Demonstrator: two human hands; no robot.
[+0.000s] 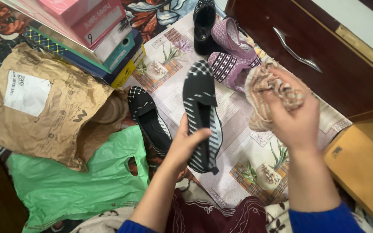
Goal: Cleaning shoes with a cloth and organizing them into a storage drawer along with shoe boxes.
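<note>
My left hand (pixel 184 144) grips a black slip-on shoe with white stripes (pixel 200 110), holding it by its heel end above a patterned cloth (pixel 242 151), toe pointing away. My right hand (pixel 294 114) is closed around a bunched striped beige and pink rag (pixel 264 88), just to the right of the shoe. The matching black shoe (pixel 148 116) lies on the cloth to the left of my left hand.
A purple patterned shoe (pixel 232 58) and a glossy black shoe (pixel 203 26) lie at the far end of the cloth. Stacked shoe boxes (pixel 96 39) stand at top left, beside a crumpled brown paper bag (pixel 52 108) and a green plastic bag (pixel 83 181). A dark wooden cabinet (pixel 324 51) is at right.
</note>
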